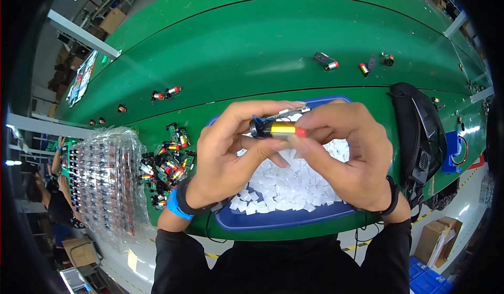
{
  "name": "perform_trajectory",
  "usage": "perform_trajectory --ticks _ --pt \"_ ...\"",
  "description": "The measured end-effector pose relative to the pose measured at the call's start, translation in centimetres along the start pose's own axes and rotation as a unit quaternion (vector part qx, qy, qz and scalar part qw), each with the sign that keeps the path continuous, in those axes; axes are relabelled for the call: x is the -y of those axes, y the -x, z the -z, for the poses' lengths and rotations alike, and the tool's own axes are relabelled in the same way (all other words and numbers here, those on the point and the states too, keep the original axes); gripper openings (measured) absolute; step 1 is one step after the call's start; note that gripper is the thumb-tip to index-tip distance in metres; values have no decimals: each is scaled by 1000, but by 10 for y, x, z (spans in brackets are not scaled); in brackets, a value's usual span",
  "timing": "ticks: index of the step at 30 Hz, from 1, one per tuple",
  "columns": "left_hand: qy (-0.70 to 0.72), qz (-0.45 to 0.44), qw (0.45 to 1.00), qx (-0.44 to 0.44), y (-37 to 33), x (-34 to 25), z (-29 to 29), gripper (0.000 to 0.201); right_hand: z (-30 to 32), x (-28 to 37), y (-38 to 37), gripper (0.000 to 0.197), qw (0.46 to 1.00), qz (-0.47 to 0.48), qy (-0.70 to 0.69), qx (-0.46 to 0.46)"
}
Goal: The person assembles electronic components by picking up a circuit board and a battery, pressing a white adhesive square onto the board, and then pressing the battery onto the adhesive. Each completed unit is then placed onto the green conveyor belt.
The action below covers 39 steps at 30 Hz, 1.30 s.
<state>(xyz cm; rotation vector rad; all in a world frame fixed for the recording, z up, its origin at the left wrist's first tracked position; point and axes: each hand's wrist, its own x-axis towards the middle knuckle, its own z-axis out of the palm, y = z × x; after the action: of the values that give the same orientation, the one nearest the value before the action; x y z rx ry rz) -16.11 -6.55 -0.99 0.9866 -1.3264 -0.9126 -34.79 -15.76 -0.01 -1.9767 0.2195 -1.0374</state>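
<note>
Head camera looked down on the green bench (252, 36)

The left of two side-by-side, head-worn fisheye cameras faced down and forward. The left hand (226, 155) and right hand (350, 149) were close below, mid-view, with black sleeves (178, 260) at the lower edge. Its wide sweep took in the floor (475, 199) beyond the bench, bending straight edges toward the rim.

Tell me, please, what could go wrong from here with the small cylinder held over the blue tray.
The thin wires on the cylinder might get pulled or bent, since both hands grip close around them. If it slipped, it could drop among the white pieces in the tray. The loose pile of parts sits near the left wrist, which might knock it.
</note>
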Motion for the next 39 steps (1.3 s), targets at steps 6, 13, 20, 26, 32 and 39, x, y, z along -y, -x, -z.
perform_trajectory --ticks 6,13,20,26,32,39 --pt "-6 -39 999 23 3 2 1 39 -5 2 3 40 1000 12 -16 -14" --pt "-46 -101 993 40 3 6 2 39 -5 11 4 49 997 28 48 -44" --pt "-233 -151 960 35 4 -9 5 35 0 11 -1 49 993 -70 -92 -6" --pt "8 102 995 16 5 -23 3 30 1 0 -3 43 1000 -17 -14 0" --pt "132 227 965 23 -3 -25 4 24 11 -1 -5 32 965 106 236 44" --pt "79 225 967 93 -8 -5 13 22 17 -14 -2 33 979 52 174 96"
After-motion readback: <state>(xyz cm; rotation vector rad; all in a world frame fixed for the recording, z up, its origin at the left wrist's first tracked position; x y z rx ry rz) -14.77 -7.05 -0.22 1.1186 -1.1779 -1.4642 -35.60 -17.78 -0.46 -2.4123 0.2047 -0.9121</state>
